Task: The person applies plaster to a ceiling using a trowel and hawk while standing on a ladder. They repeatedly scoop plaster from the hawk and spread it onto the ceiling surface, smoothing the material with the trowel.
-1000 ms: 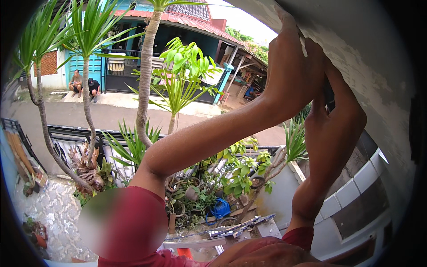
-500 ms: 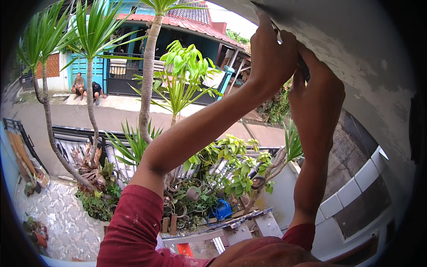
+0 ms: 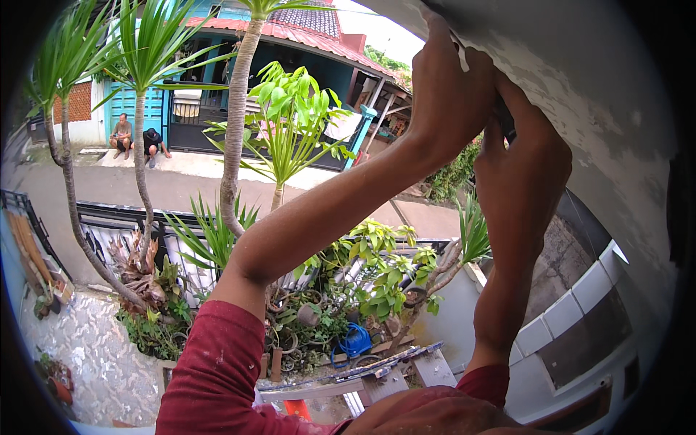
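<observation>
Both arms are raised to a grey, patchily coated overhang (image 3: 573, 65) at the upper right. My left hand (image 3: 453, 98) is closed high against its edge, with the forefinger stretched upward along the surface. Just right of it and slightly lower, my right hand (image 3: 525, 156) is closed around a thin dark tool (image 3: 505, 119). Only a short dark piece of this tool shows between the hands; the fingers hide the rest, so its kind cannot be told. The left fingers seem to press on its upper part, close to the coated surface.
Below lies a planted bed with slender trunks (image 3: 235, 123), leafy shrubs (image 3: 391, 279) and a blue plastic container (image 3: 354, 339). A plank structure (image 3: 435, 366) stands beneath my arms. Across the lane, two people (image 3: 122, 134) sit before a turquoise gate. A white-tiled ledge (image 3: 573, 312) runs at right.
Both hands have shifted slightly to the right along the overhang, still closed together. The view has moved a little, so the background sits slightly farther left.
</observation>
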`<state>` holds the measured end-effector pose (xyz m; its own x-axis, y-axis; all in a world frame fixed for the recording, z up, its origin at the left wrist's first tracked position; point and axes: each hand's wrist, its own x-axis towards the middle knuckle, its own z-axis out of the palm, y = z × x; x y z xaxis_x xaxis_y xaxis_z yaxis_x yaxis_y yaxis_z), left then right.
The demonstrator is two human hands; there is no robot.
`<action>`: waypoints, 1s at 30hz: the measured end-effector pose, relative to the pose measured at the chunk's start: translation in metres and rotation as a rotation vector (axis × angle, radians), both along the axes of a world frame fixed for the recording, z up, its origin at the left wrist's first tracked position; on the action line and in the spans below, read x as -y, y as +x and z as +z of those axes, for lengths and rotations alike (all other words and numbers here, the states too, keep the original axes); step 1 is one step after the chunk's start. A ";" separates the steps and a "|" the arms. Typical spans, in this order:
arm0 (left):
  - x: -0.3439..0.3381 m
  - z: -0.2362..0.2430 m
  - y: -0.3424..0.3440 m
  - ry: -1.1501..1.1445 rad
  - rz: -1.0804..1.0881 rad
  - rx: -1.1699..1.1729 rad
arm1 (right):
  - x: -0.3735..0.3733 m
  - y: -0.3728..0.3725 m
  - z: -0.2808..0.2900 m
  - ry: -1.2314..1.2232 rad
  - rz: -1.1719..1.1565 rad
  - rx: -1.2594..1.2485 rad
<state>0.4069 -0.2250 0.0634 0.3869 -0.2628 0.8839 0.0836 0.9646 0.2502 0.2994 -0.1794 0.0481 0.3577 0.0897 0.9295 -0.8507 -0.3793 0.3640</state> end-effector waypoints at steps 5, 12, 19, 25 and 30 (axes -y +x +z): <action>0.022 0.013 0.017 0.103 0.094 -0.013 | 0.021 0.015 0.007 -0.019 -0.051 -0.014; 0.036 0.008 0.024 0.038 0.213 -0.043 | 0.018 0.026 0.011 0.026 -0.094 -0.027; 0.052 0.011 0.034 -0.012 0.196 -0.084 | 0.038 0.037 0.017 0.008 -0.080 -0.049; 0.054 0.009 0.041 -0.138 0.210 -0.031 | 0.019 0.045 0.007 0.033 -0.082 0.030; 0.036 0.005 0.038 0.024 0.087 0.022 | 0.021 0.029 0.005 -0.069 -0.106 -0.043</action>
<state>0.4445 -0.2606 0.0681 0.3895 -0.2506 0.8863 -0.0062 0.9615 0.2747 0.3287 -0.2005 0.0534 0.4084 0.1129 0.9058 -0.8675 -0.2608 0.4236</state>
